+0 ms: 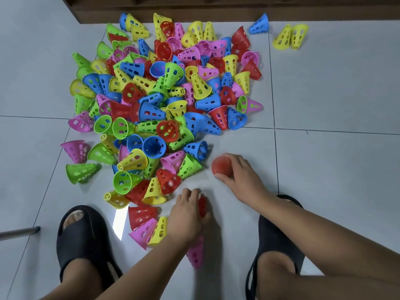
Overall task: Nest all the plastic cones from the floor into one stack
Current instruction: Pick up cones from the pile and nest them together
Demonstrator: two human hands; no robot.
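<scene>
My right hand (pixel 236 173) grips a red cone (pixel 221 166) just off the near edge of the big pile of cones (pixel 164 94). My left hand (pixel 187 215) is curled round a second red cone (pixel 203 206), and I can only see a bit of it past my fingers. A pink cone (pixel 195 254) lies on the grey floor (pixel 324 105), partly under my left arm. The pile is a jumble of red, blue, yellow, green and pink cones lying every which way, right in front of me. A blue cone (pixel 259 23) and two yellow cones (pixel 290 36) lie far off to the right, apart from the pile. My feet in black slippers (pixel 91 234) stand on each side of my arms. A metal pole (pixel 19 233) pokes in beside my left foot. A brown wooden board (pixel 216 11) runs behind the pile.
</scene>
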